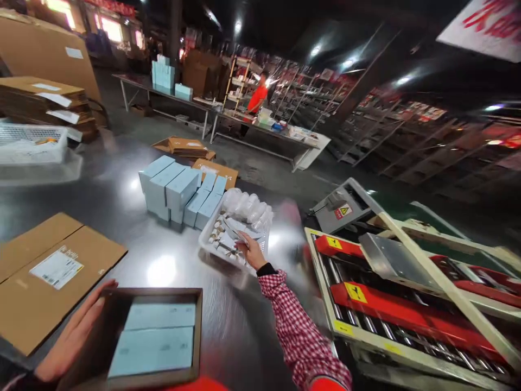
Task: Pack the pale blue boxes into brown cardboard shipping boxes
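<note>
White slip (232,227) is finger-pinched by the right hand (251,252) over the basket (205,251) (left hand (79,330) at the carton (198,326), finger grip unclear), picking judged underway, a clear lift needed.

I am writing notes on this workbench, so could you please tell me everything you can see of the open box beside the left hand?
The open box is brown, apparently cardboard, its opening facing up and its inner walls dark. It appears to rest on the shiny, metal-looking table, partly cut off by the picture's bottom edge. Inside, two light blue boxes lie side by side, with dark space to their left. The left hand lies along its left side, apparently touching it.
</note>
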`<state>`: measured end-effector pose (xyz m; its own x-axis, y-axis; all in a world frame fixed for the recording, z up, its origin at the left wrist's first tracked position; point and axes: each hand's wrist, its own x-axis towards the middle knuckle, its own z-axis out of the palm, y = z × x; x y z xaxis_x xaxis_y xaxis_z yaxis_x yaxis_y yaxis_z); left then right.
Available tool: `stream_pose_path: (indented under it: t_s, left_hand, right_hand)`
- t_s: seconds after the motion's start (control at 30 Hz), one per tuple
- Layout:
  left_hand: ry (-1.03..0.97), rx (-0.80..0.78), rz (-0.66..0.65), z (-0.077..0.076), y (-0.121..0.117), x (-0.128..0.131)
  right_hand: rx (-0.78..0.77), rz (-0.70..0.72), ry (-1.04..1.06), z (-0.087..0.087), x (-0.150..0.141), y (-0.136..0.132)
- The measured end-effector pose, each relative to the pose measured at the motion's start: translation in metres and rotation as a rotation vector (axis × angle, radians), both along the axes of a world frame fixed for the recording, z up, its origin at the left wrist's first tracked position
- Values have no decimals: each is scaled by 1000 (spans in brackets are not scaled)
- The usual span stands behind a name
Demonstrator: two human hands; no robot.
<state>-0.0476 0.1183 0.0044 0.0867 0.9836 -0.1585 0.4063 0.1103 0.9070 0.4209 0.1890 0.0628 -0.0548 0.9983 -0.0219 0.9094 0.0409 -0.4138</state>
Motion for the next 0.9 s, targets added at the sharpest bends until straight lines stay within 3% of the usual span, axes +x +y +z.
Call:
stream_pose_path:
  t_s: [0.03, 0.1, 0.17, 0.2, 0.27, 0.4, 0.5, 0.57, 0.67, 0.77, 0.83, 0.9]
  left_hand:
    - [-16, -39, -8, 9, 1, 3]
    - [-42, -59, -20, 22, 2, 8]
    - [-57, -47, -18, 27, 1, 10]
    - [-62, -40, -11, 27, -1, 10]
    - [-68, -42, 5, 25, -4, 9]
    - [-91, -60, 19, 23, -4, 9]
    - [-97, -68, 36, 25, -6, 10]
    - [-107, -67, 38, 23, -8, 11]
    - [-140, -65, 12, 17, -11, 14]
    - [-147, -99, 18, 10, -12, 17]
    - [-132, -126, 15, 8, -12, 18]
    - [-124, -133, 10, 5, -11, 17]
  right_hand:
    - [41, 191, 57, 9, -22, -12]
    - [151, 704, 146, 26, -71, -37]
    - [246, 1146, 91, 36, -121, -60]
    - [274, 1262, 4, 38, -142, -69]
    - [302, 1339, -204, 37, -176, -80]
    - [322, 1317, -443, 28, -203, -84]
    - [357, 1430, -471, 22, -199, -84]
    - [307, 1419, -461, 15, -190, -88]
    - [139, 1182, -447, 7, -170, -91]
    - [-125, 1000, -207, 14, -134, -73]
    - [-206, 737, -11, 22, -97, -47]
    - [-135, 411, 35, 23, -54, -19]
